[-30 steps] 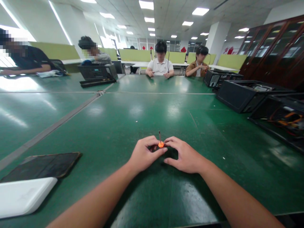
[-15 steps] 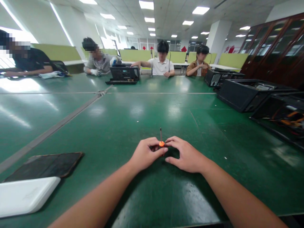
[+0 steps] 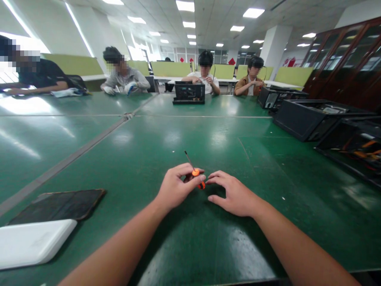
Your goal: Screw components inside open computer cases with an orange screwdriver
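Screwdriver (image 3: 195,172) newly tilted leftward, between left fingers (image 3: 195,182), right fingers (image 3: 218,174) beside

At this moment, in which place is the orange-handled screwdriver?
In the head view, the orange-handled screwdriver is a little below the middle, held in the left hand. It tilts up and leftward, its lower end close to the right hand.

Single head-worn view, facing forward and down across the green table (image 3: 154,139).
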Tool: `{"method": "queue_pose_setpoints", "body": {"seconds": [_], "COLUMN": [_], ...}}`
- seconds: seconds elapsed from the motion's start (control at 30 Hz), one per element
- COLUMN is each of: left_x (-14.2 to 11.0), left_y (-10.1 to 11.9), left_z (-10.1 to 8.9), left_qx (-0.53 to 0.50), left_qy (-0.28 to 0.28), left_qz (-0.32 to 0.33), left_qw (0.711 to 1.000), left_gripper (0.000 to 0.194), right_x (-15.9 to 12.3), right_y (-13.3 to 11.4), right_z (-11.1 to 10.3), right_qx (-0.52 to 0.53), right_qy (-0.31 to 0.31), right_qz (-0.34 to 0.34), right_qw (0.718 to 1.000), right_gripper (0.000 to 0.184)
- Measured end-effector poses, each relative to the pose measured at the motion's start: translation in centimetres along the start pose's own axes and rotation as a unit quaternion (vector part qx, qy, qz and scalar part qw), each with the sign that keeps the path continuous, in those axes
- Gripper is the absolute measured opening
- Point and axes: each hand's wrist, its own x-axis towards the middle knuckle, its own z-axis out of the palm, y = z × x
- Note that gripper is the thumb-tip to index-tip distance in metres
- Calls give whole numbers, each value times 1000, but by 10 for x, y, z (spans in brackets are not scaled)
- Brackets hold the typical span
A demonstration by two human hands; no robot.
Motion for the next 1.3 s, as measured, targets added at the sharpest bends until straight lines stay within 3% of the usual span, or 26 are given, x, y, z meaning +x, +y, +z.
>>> {"method": "queue_pose_setpoints", "body": {"seconds": [0.1,0.23,0.37,0.53,0.7,0.83,1.13,1.3], "left_x": [0,-1,-2,-2,-3,-5,-7,-7], "left_y": [-1,0,-3,-5,-5,-2,-1,-3], "left_z": [2,4,6,6,6,6,5,12], "left_qx": [14,-5,13,-7,22,4,-10,-1], "left_qy": [-21,27,-16,29,-13,25,56,6], "left_qz": [6,5,17,18,26,48,87,69], "left_qw": [1000,1000,1000,999,999,999,995,998], "left_gripper": [19,21,18,18,16,14,9,9], "right_x": [0,0,1,1,0,1,1,0], "right_y": [1,3,4,3,3,4,4,6], "right_z": [0,1,1,1,3,1,2,3], "right_qx": [0,2,0,-2,-3,-2,0,-1], "right_qy": [2,5,6,5,3,8,10,12], "right_qz": [1,1,2,3,5,4,1,0], "right_qw": [1000,1000,1000,1000,1000,1000,1000,1000], "right_gripper": [35,35,34,34,33,33,32,32]}}
